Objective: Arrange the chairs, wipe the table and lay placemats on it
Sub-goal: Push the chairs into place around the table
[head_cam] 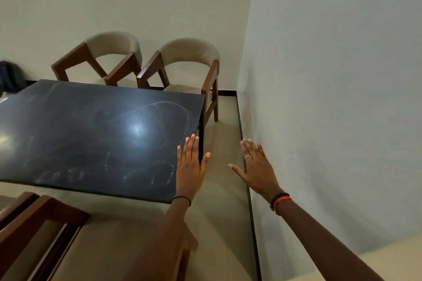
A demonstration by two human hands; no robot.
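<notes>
A dark stone table (91, 134) fills the left and middle, its top streaked with pale smears and dust marks. Two beige-cushioned wooden armchairs stand at its far side: the left chair (107, 55) and the right chair (191, 61), both facing the table. Part of a third wooden chair (38, 223) shows at the near left. My left hand (190, 166) hovers flat with straight fingers over the table's near right corner. My right hand (258, 166) is spread flat in the air above the floor by the wall. Both hands hold nothing.
A white wall (331, 98) with a dark skirting runs close along the right, leaving a narrow strip of beige floor (226, 148) beside the table. A dark bag (11, 77) sits at the far left behind the table.
</notes>
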